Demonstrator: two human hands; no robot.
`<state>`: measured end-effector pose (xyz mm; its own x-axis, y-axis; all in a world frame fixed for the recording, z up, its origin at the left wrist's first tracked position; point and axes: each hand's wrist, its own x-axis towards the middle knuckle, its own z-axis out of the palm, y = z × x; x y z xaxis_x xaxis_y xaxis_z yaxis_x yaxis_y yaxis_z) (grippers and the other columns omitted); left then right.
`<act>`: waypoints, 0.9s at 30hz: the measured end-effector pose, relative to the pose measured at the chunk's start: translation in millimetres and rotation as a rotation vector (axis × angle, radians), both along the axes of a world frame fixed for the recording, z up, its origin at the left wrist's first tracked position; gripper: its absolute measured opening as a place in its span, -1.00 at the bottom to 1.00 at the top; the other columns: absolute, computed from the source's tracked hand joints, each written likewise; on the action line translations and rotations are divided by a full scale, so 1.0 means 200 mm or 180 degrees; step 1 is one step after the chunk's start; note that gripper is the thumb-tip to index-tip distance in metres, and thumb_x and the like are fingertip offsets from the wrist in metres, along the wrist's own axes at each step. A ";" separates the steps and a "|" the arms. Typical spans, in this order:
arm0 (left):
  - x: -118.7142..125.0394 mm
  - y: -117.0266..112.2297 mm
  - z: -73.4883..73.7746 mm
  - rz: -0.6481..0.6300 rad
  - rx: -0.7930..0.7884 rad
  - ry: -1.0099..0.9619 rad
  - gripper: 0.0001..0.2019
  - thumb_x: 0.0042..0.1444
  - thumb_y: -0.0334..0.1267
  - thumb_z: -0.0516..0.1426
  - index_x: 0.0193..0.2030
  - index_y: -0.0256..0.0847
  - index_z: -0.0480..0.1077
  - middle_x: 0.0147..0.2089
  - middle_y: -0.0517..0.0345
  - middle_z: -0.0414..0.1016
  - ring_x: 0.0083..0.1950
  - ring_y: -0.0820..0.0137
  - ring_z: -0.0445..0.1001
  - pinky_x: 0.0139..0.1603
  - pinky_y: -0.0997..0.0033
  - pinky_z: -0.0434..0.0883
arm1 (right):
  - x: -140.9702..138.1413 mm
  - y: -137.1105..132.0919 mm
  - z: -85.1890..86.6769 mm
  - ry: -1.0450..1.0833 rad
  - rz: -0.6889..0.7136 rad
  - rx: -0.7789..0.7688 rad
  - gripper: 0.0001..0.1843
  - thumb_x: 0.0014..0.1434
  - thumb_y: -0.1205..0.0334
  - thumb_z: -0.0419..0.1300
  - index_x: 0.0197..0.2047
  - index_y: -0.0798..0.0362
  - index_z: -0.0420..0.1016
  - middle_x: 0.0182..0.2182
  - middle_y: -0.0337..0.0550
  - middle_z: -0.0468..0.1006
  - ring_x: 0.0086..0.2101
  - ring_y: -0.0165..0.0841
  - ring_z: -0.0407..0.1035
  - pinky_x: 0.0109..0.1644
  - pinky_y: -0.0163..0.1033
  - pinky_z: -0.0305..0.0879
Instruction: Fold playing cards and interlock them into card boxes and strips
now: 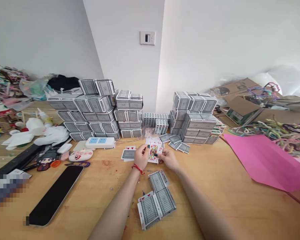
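Note:
Between both hands are face-up playing cards (153, 151), with a red-suited picture card on top. My left hand (141, 156) pinches their left edge; a red cord bracelet circles that wrist. On the right edge, my right hand (169, 158) grips the cards with its thumb across the front. Left of my hands lie loose cards (128, 154), one showing a red nine or six. Nearer me sits a joined structure of playing cards (157, 196), backs up, with red faces peeking out at its edges. Small folded card pieces (175, 142) rest just beyond my right hand.
Tall stacks of card-built blocks stand at back left (95, 113) and back right (195, 116). A power strip (100, 142), a black phone (57, 195) and small craft items lie left. Pink paper (267, 160), a cardboard box (247, 108) and pipe cleaners (282, 131) lie right.

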<state>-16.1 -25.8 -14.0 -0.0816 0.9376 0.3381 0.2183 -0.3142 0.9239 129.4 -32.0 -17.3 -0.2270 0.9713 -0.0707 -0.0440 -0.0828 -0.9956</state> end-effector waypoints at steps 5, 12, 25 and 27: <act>0.01 0.00 -0.01 0.0089 0.0138 0.0293 -0.83 0.01 -0.23 -0.01 -0.50 -0.22 0.32 -0.54 0.22 0.27 -0.51 0.48 0.21 -0.46 0.51 0.15 | 0.00 0.00 -0.01 -0.0015 0.0029 -0.0012 -0.69 -0.21 0.03 0.26 -0.50 0.10 0.36 -0.67 -0.27 0.47 -0.70 -0.45 0.30 -0.65 -0.37 0.18; 0.04 0.00 -0.02 0.0425 0.0441 0.0912 -0.83 0.07 -0.33 -0.09 -0.53 -0.20 0.15 -0.59 0.27 0.16 -0.53 0.49 0.16 -0.47 0.50 0.11 | 0.00 0.01 -0.01 0.0107 0.0041 -0.0054 -0.68 -0.22 0.05 0.27 -0.47 0.10 0.36 -0.67 -0.28 0.47 -0.70 -0.44 0.30 -0.63 -0.36 0.18; 0.02 0.01 -0.04 -0.0207 0.0092 0.0825 -0.77 0.07 -0.19 -0.07 -0.50 -0.24 0.27 -0.61 0.28 0.18 -0.56 0.52 0.17 -0.53 0.54 0.11 | 0.04 0.03 -0.02 0.0321 -0.0420 0.0211 -0.70 -0.19 0.04 0.25 -0.46 0.09 0.40 -0.59 -0.25 0.50 -0.64 -0.46 0.27 -0.57 -0.35 0.19; 0.02 0.01 -0.04 -0.0216 0.0115 0.0858 -0.79 0.07 -0.21 -0.07 -0.48 -0.24 0.28 -0.60 0.26 0.20 -0.55 0.51 0.18 -0.52 0.53 0.12 | 0.04 0.04 -0.03 0.0288 -0.0358 0.0229 -0.69 -0.19 0.04 0.26 -0.44 0.09 0.40 -0.58 -0.24 0.50 -0.65 -0.47 0.27 -0.58 -0.35 0.20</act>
<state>-12.4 -23.6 -21.7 0.0783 0.9247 0.3725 0.4321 -0.3682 0.8232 137.7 -24.9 -22.4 -0.1188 0.9928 0.0158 -0.1386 -0.0008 -0.9903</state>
